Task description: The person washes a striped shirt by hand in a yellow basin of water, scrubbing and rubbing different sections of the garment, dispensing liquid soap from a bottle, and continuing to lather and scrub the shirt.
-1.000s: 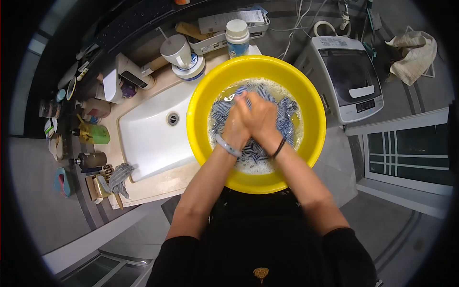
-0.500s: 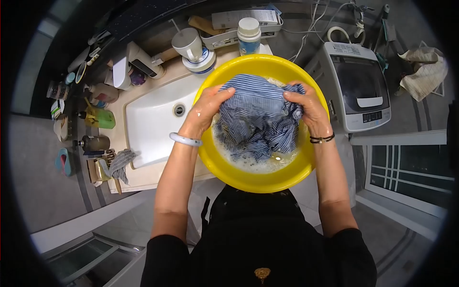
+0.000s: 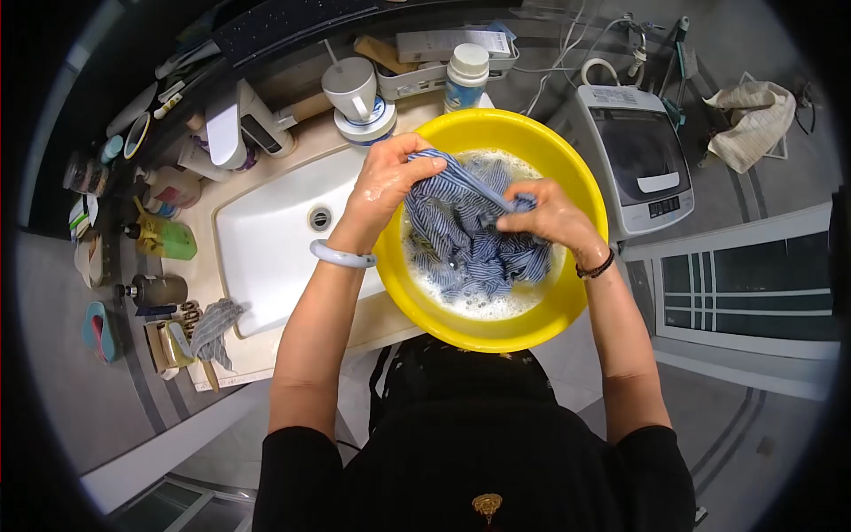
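Observation:
A blue-and-white striped garment (image 3: 474,235) lies bunched in soapy water inside a yellow basin (image 3: 581,293). My left hand (image 3: 390,177) pinches a raised edge of the cloth near the basin's left rim, thumb on top. Over the basin's right half, my right hand (image 3: 551,215) grips another part of the same edge between thumb and fingers. A taut fold stretches between the two hands. The lower part of the garment sits among the suds, and its exact kind cannot be made out.
A white sink (image 3: 275,257) is set in the counter left of the basin. Behind stand a white mug (image 3: 350,84) and a lidded bottle (image 3: 465,75). Soap bottles (image 3: 168,238) and a grey rag (image 3: 215,330) are at the left. A washing machine (image 3: 634,155) stands at right.
My right hand has moved left and down, closer to my left hand. The broad raised panel of cloth has dropped into a narrow stretched fold.

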`<control>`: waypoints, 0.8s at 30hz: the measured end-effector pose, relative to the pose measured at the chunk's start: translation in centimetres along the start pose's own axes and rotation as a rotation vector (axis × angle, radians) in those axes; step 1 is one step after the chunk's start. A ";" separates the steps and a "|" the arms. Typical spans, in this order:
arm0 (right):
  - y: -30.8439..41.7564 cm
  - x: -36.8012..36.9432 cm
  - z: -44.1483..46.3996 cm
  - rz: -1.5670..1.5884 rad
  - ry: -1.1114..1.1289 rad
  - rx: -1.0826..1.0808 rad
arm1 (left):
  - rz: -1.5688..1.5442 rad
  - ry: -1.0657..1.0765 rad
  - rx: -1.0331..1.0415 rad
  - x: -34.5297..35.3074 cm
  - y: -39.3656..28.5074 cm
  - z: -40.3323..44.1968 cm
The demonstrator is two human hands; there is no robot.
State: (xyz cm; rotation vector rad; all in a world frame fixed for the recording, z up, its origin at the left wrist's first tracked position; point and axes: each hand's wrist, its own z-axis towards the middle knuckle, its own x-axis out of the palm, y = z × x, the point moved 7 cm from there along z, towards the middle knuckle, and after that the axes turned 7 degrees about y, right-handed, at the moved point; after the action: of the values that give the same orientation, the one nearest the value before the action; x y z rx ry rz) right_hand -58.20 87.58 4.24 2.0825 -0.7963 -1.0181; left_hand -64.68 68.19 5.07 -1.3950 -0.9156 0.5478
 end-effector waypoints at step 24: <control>4.5 4.7 -0.7 -0.409 -0.845 -0.740 | -0.591 -0.366 0.210 5.1 20.4 4.9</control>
State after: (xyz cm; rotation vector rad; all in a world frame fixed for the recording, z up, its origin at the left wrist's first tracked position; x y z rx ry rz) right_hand -56.20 81.64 6.11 1.1500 -0.2509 -2.0938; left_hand -62.06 77.92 -13.98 -0.7853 -1.4526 0.4311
